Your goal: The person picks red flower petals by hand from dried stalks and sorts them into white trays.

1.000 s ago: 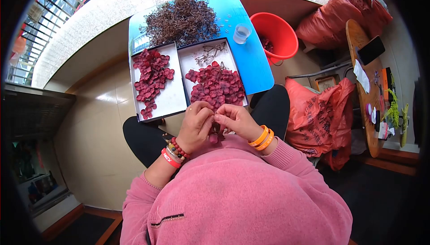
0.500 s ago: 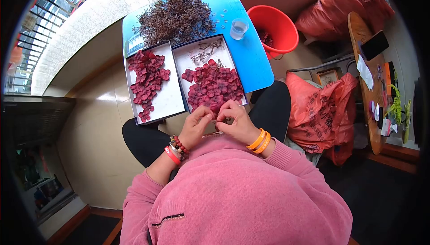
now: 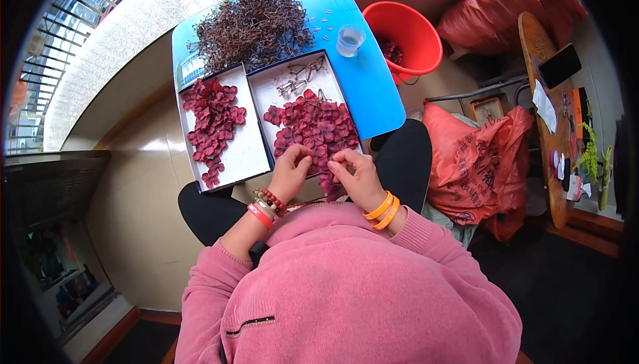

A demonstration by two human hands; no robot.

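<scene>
Dark red artificial flowers (image 3: 316,124) lie heaped in the right-hand shallow box (image 3: 261,91), with some bare brown stems (image 3: 301,76) behind them. At the heap's near edge, my right hand (image 3: 358,179) pinches a dark red flower piece (image 3: 329,187) that hangs toward my lap. My left hand (image 3: 291,171) is just left of it, fingers curled closed; whatever is between their tips is too small to make out. More loose red flowers (image 3: 214,121) are spread in the left-hand white box (image 3: 247,154).
A blue table (image 3: 373,91) bears the boxes, a tangled pile of brown stems (image 3: 253,24), a clear cup (image 3: 350,40) and small clear bits. Right of it stands a red bucket (image 3: 419,37) with dark red pieces inside. Red plastic bags (image 3: 466,157) and a wooden board (image 3: 542,64) are farther right.
My hands have moved apart from a close pinch together. Red petals now show hanging between them. The table and boxes appear slightly farther left as the view shifted.
</scene>
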